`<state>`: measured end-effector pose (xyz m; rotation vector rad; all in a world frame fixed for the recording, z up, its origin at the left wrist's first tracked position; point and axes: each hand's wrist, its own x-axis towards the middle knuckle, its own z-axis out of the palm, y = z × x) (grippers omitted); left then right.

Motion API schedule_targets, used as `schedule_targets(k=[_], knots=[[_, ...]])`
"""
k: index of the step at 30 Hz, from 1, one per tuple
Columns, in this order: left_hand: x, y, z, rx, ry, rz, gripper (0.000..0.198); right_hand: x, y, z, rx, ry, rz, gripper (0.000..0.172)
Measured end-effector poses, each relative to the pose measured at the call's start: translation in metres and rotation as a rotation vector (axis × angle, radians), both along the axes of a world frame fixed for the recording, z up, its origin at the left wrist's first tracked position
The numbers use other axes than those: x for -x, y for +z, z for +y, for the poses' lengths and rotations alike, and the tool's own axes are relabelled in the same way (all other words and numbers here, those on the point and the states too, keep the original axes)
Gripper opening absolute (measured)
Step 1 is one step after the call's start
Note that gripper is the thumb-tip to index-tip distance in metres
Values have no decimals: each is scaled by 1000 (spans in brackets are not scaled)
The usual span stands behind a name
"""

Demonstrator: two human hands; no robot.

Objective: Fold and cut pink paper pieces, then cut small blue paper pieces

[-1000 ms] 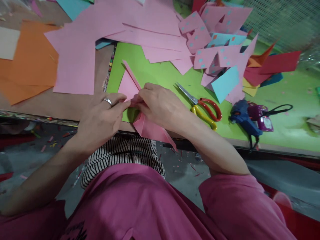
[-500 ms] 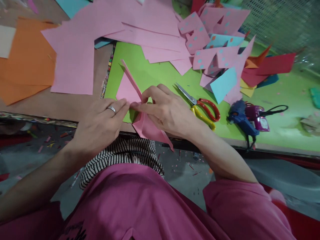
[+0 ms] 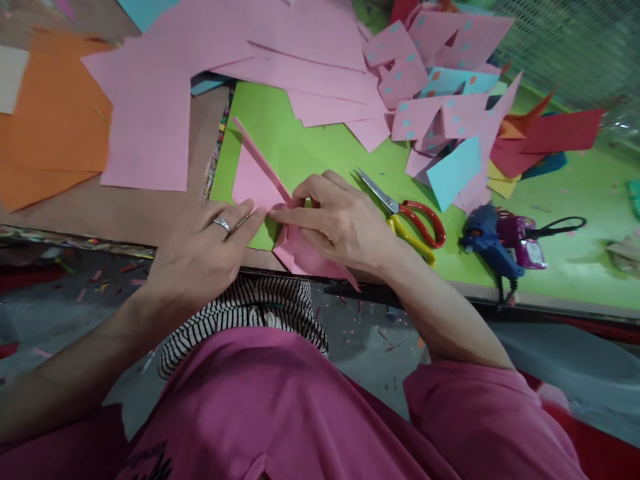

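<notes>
A folded piece of pink paper (image 3: 254,180) lies at the front edge of the table, partly on a green sheet. One narrow folded strip stands up from it toward the upper left, and a creased flap reaches over the table edge. My left hand (image 3: 200,243), with a ring on one finger, presses its closed fingertips on the paper's left side; its thumb is hidden. My right hand (image 3: 345,223) pinches the paper at the fold, its fingertips close to the left ones. Scissors (image 3: 400,210) with one red and one yellow handle lie just beyond my right hand.
Pink sheets (image 3: 145,127) and orange sheets (image 3: 65,113) spread across the left and back. Dotted pink cut-outs (image 3: 445,110) pile up at the back right. A blue glue gun (image 3: 487,240) rests near the right front edge, beside a purple object (image 3: 523,240) with a black loop.
Both hands keep their hold on the pink paper, with slight finger movement. My right hand sits slightly further right, and the whole table scene has shifted a little in view.
</notes>
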<state>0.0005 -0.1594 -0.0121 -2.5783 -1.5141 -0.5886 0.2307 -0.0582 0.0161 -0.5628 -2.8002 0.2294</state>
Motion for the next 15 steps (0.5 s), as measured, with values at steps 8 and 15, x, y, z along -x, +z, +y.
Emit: schedule_targets(k=[8,15], knots=[[0,-2,0,20,11,-54,46,0,3,-1,59,-20,-27,37],[1,6,0,63,-2,-48,44,10,9,-10,44,-132,-113,39]])
